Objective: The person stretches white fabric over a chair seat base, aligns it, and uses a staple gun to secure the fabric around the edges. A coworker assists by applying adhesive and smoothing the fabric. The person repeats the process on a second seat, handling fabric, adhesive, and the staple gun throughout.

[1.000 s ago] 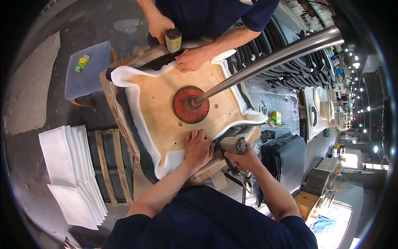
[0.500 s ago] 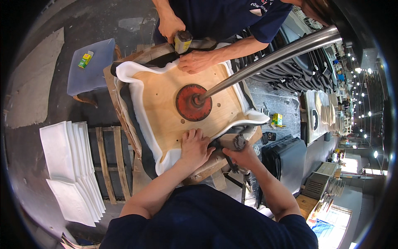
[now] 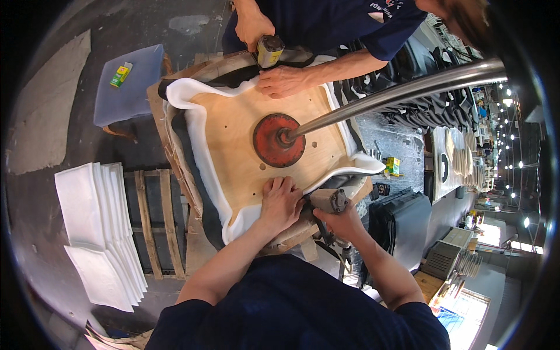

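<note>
A light plywood panel (image 3: 233,146) lies on white padding (image 3: 204,146), with a black cover (image 3: 193,166) around its edges. A red round plate (image 3: 271,149) on a metal rod (image 3: 402,96) sits on the panel. My left hand (image 3: 281,204) is bent over the near edge, fingertips on the wood, thumb at the black cover. Beside it, my right hand (image 3: 342,223) grips a staple gun (image 3: 328,200), nose toward that edge. Across the panel, a co-worker holds another staple gun (image 3: 270,51) and presses the far edge with the other hand (image 3: 283,81).
Left of the workstand are a bluish stool (image 3: 128,96) bearing a green-yellow box (image 3: 121,74), a wooden pallet (image 3: 166,221) and stacked white pads (image 3: 96,216). To the right lie black covers (image 3: 402,224) and another small box (image 3: 392,166).
The view has shifted slightly. My left hand stays at the near edge and my right hand still holds the staple gun there. The co-worker's staple gun remains at the far edge.
</note>
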